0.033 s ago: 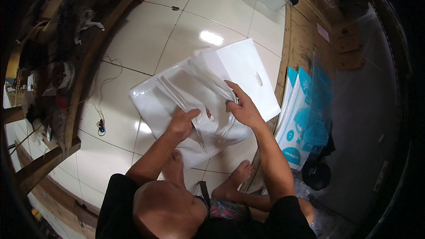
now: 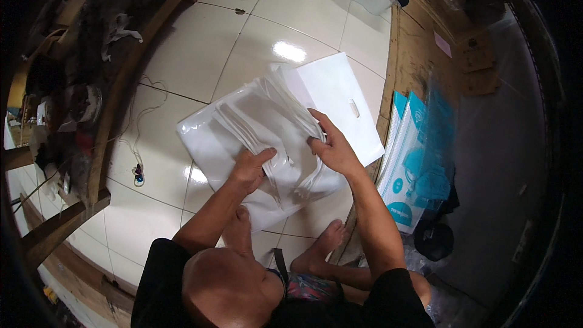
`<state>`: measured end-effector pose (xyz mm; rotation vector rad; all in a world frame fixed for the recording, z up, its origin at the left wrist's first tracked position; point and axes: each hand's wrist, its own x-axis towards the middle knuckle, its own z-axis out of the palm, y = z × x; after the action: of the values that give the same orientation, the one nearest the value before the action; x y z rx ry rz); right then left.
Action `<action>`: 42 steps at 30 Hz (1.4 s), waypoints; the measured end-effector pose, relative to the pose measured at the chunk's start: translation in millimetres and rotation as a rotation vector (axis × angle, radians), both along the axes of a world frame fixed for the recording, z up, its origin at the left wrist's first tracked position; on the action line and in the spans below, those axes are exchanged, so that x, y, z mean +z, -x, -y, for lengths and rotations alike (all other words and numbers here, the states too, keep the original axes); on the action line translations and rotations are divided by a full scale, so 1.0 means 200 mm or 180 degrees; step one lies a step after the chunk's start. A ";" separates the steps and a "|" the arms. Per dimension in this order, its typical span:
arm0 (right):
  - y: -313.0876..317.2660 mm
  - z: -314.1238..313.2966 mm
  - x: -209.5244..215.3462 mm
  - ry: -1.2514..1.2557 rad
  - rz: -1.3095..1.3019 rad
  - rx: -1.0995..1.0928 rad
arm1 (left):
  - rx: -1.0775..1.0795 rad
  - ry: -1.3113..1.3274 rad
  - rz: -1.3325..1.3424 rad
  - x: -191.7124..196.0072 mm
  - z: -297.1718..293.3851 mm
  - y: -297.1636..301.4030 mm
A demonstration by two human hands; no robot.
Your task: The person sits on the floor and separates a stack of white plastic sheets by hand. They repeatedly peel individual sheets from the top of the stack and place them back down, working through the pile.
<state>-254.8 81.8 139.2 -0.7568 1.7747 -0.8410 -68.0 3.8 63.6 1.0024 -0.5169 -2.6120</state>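
Two hands: both on the glossy white plastic bag stack
Left hand: fingers curled, pressing the stack's near edge
Right hand: fingertips pinching the bunched bag tops
Beyond fingertips: flat white die-cut-handle bag

Single head-worn fisheye view, straight down, close over the tiled floor.

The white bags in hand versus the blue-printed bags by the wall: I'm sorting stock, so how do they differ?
The white bags are plain; the blue-printed bags carry teal graphics. The white bags lie fanned on the tiled floor under the left hand and right hand; the blue-printed bags lean upright, untouched. Both are flat, glossy plastic stacks.
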 end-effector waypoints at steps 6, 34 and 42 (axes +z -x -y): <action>-0.23 0.05 -0.05 -0.0322 -0.0540 0.0787 | -0.0281 0.0618 0.0508 -0.02 -0.02 0.05; -0.01 -0.02 -0.06 0.0347 -0.0187 0.0237 | 0.0071 -0.0448 -0.0129 -0.04 0.02 0.03; -0.26 0.06 -0.07 -0.0306 -0.1558 0.0977 | -0.0040 0.0430 0.0080 -0.06 0.02 -0.01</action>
<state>-202.2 68.9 125.4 -1.2089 2.0315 -0.3786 -66.5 0.6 51.2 0.9925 -0.6977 -2.5393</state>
